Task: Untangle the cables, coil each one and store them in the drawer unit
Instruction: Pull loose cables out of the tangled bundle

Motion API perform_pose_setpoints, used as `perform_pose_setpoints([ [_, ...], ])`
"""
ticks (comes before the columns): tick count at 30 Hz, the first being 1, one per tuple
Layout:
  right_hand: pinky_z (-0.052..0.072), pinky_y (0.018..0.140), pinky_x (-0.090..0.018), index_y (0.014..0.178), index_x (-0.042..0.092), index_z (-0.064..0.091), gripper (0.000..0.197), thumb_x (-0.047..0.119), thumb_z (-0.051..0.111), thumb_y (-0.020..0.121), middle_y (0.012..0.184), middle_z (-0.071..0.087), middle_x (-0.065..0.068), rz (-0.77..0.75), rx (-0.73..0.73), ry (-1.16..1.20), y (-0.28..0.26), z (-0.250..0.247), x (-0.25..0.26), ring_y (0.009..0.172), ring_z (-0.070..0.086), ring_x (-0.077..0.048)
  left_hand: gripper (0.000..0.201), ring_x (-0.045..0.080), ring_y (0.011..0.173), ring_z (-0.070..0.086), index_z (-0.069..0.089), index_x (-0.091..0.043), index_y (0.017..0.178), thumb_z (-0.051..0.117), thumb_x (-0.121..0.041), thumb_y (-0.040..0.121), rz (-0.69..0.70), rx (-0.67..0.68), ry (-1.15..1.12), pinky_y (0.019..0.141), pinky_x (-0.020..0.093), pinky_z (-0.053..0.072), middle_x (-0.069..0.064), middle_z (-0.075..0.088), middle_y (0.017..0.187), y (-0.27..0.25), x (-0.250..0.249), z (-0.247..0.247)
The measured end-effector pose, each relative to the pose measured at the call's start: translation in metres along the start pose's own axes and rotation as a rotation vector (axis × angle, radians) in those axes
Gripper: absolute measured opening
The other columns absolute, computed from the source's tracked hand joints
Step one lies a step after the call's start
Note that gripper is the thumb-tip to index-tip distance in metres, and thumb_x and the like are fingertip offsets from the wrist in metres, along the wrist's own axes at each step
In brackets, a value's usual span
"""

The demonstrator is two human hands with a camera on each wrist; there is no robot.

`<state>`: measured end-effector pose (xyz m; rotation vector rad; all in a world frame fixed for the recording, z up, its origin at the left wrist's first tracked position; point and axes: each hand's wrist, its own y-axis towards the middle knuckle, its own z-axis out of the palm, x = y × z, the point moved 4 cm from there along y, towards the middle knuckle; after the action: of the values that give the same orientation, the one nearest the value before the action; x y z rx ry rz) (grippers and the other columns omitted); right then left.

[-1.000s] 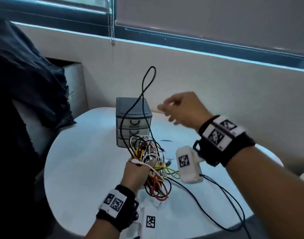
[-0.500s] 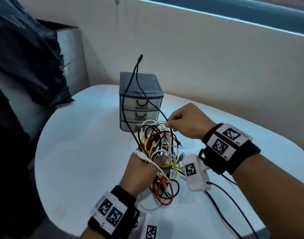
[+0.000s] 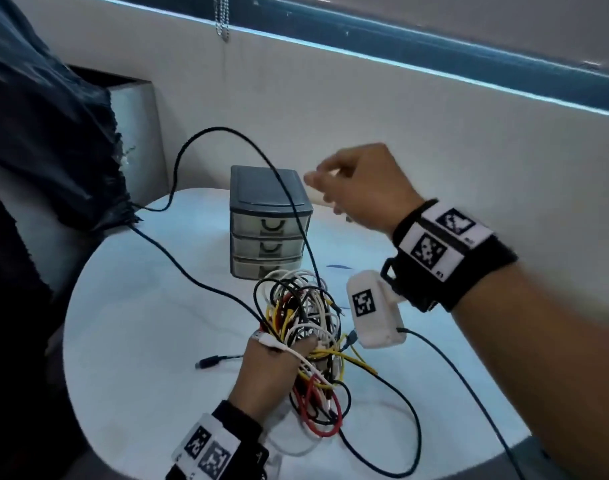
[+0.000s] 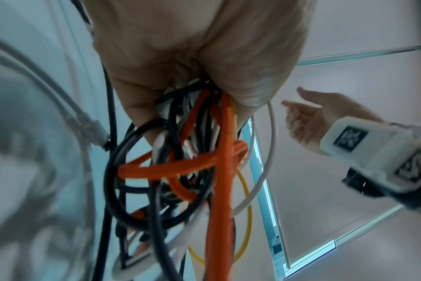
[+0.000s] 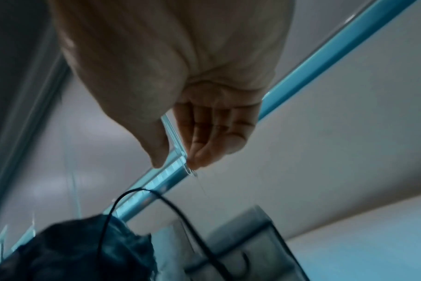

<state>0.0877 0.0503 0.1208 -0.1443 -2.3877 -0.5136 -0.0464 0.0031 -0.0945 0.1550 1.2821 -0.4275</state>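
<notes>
A tangle of red, yellow, white and black cables is gripped in my left hand just above the white round table. The left wrist view shows the fingers of that left hand curled round the bundle. One black cable arcs high out of the tangle, over the grey three-drawer unit, then down the left side; its plug lies on the table. My right hand hovers above and right of the unit, fingers relaxed and holding nothing. All drawers look closed.
A dark cloth hangs at the left edge of the table, where the black cable passes it. A wall runs close behind the drawer unit. A blind chain hangs above. A thin black lead trails off the table's right front.
My right hand was pinching at the tangle and has risen up and away, letting go. The black cable now swings out in a wide arc to the left, its plug on the table.
</notes>
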Motion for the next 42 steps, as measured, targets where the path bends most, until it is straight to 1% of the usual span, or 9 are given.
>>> perform_pose_setpoints([
  [3,0.042,0.061,-0.025,0.081,0.018,0.077,0.031,0.049,0.075,0.080,0.063,0.058,0.009,0.094,0.188,-0.149,-0.034,0.031,-0.042,0.055,0.049,-0.003,0.007,0.037,0.085,0.073,0.073,0.000,0.091,0.072,-0.003,0.086,0.014,-0.016,-0.014,0.077,0.048,0.061,0.017,0.076,0.088,-0.001,-0.003,-0.002],
  [8,0.037,0.055,-0.019,0.083,0.022,0.080,0.019,0.040,0.073,0.085,0.056,0.060,0.014,0.186,0.298,-0.113,-0.061,0.062,-0.073,0.043,0.050,0.005,0.015,0.030,0.084,0.074,0.073,-0.011,0.094,0.068,0.002,0.088,0.055,-0.006,-0.026,0.070,0.039,0.061,0.011,0.077,0.089,-0.002,-0.008,-0.002],
  [14,0.036,0.046,-0.015,0.086,0.016,0.077,0.013,0.029,0.075,0.086,0.060,0.064,0.004,0.316,0.413,0.060,-0.047,0.065,-0.071,0.045,0.046,-0.005,0.015,0.022,0.078,0.074,0.070,-0.007,0.092,0.067,0.006,0.086,0.119,-0.004,0.000,0.061,0.022,0.055,0.009,0.077,0.085,0.000,-0.015,-0.010],
  [19,0.041,0.053,-0.018,0.083,0.009,0.074,0.017,0.020,0.065,0.092,0.065,0.066,0.005,0.145,0.470,-0.256,-0.026,0.051,-0.053,0.053,0.052,-0.004,0.014,0.020,0.076,0.074,0.070,-0.004,0.090,0.065,0.009,0.087,0.091,0.064,-0.032,0.061,0.022,0.056,0.011,0.076,0.083,-0.003,-0.014,-0.007],
  [23,0.044,0.066,-0.023,0.086,0.008,0.075,0.020,0.017,0.058,0.091,0.080,0.071,-0.004,-0.111,0.226,-0.499,0.011,0.027,-0.007,0.077,0.064,-0.020,0.017,0.018,0.084,0.074,0.071,-0.009,0.098,0.068,0.003,0.087,0.070,0.091,0.066,0.065,0.022,0.057,0.005,0.077,0.091,-0.002,-0.002,-0.003],
  [27,0.052,0.069,-0.026,0.086,0.013,0.077,0.021,0.028,0.064,0.090,0.076,0.067,0.004,-0.211,-0.190,-0.172,0.041,-0.010,0.042,0.070,0.060,-0.009,0.014,0.022,0.083,0.074,0.074,-0.015,0.086,0.072,-0.001,0.085,0.076,0.093,0.156,0.074,0.034,0.060,0.005,0.077,0.087,-0.001,0.001,-0.003],
  [30,0.046,0.047,-0.021,0.088,0.005,0.075,0.032,0.036,0.068,0.090,0.076,0.072,-0.009,-0.051,-0.001,-0.033,0.031,0.005,0.027,0.052,0.056,-0.009,0.006,0.035,0.082,0.071,0.071,-0.007,0.081,0.071,-0.002,0.085,0.090,0.048,0.152,0.075,0.045,0.057,0.016,0.074,0.083,0.001,0.001,-0.009],
  [34,0.044,0.056,-0.025,0.087,-0.004,0.072,0.048,0.044,0.073,0.084,0.079,0.068,-0.024,0.138,0.251,-0.145,-0.014,0.043,-0.034,0.060,0.051,-0.017,0.009,0.041,0.083,0.070,0.069,-0.004,0.084,0.074,-0.011,0.082,0.081,0.001,0.107,0.078,0.058,0.055,0.023,0.071,0.086,0.003,0.002,-0.014],
  [42,0.042,0.061,-0.021,0.087,0.019,0.078,0.015,0.032,0.070,0.089,0.070,0.065,0.009,0.176,0.376,-0.194,-0.053,0.064,-0.074,0.059,0.053,-0.003,0.012,0.025,0.083,0.074,0.074,-0.016,0.084,0.072,-0.004,0.085,0.067,-0.026,0.146,0.082,0.048,0.059,0.006,0.077,0.085,0.004,0.002,-0.014],
])
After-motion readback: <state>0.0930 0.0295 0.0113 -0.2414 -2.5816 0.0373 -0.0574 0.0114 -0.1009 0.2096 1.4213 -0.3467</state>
